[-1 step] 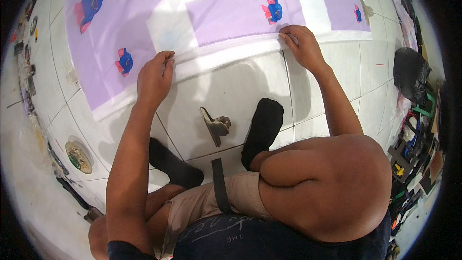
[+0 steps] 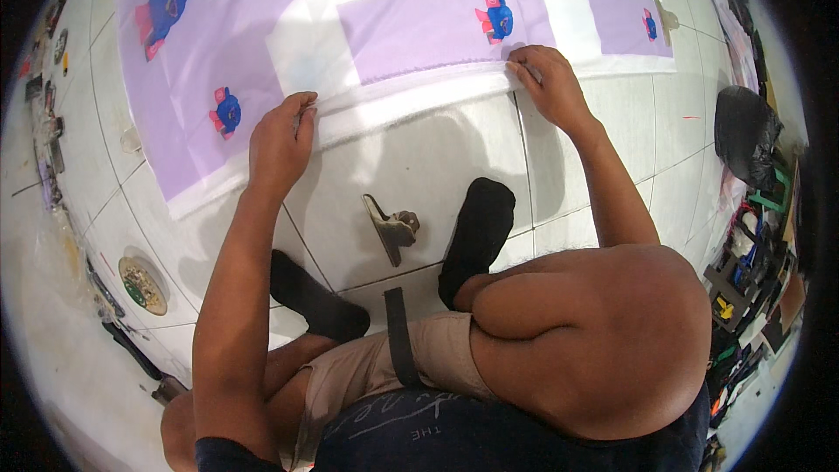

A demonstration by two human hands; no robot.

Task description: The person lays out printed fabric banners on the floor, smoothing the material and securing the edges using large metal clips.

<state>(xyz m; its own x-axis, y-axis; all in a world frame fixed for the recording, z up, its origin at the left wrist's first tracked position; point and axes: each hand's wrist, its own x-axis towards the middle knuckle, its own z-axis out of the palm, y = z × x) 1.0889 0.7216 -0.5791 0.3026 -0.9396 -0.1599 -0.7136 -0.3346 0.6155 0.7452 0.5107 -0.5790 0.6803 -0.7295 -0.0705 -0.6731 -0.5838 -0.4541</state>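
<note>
A large purple and white printed cloth, with small blue and pink figures on it, lies spread on the tiled floor. Along its near side runs a white edge strip that looks folded. My left hand is closed on this strip left of centre, thumb and fingers pinched together. Further right, my right hand pinches the same edge between thumb and fingers. A metal bulldog clip rests on the tiles between my hands and my feet. Another clip sits at the cloth's right edge.
My feet in black socks are close behind the loose clip. On the left stands a round dish with small bits in it. To the right are a black plastic bag, a green stool and piled tools and clutter.
</note>
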